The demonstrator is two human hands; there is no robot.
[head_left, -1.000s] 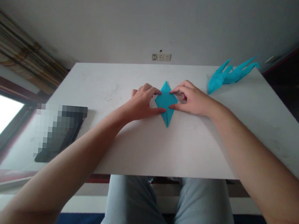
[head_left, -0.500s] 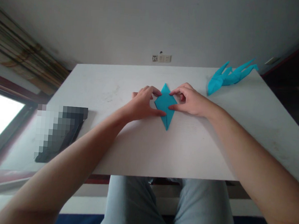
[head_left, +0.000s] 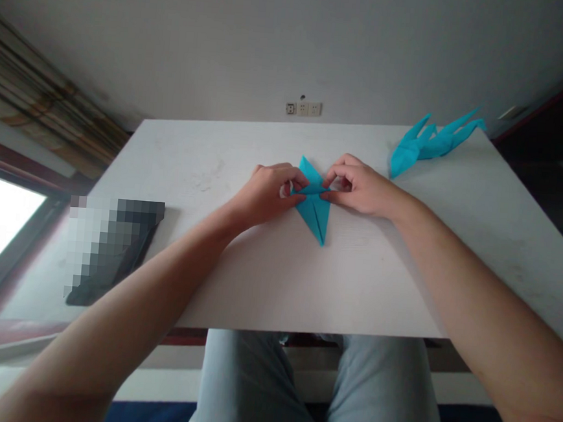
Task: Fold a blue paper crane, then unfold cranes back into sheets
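A blue folded origami paper (head_left: pixel 314 212) lies on the white table in front of me. It is diamond-shaped, with a slit running down its lower point and a raised crosswise bend at its middle. My left hand (head_left: pixel 276 188) pinches the left side of that bend between thumb and fingers. On the opposite side, my right hand (head_left: pixel 357 186) grips the right end of the bend the same way. The paper's upper tip shows between the two hands; parts of its side corners are hidden by fingertips.
Several blue folded paper pieces (head_left: pixel 430 145) with pointed ends rest at the table's back right. A dark flat device (head_left: pixel 132 251), partly blurred out, sits at the left. The white table (head_left: pixel 275 288) ends at its front edge above my legs. Wall sockets (head_left: pixel 303 109) are behind.
The paper has gone from flat to bent across its middle, and its lower tip has swung slightly right. My left thumb has moved up from the lower part to the bend.
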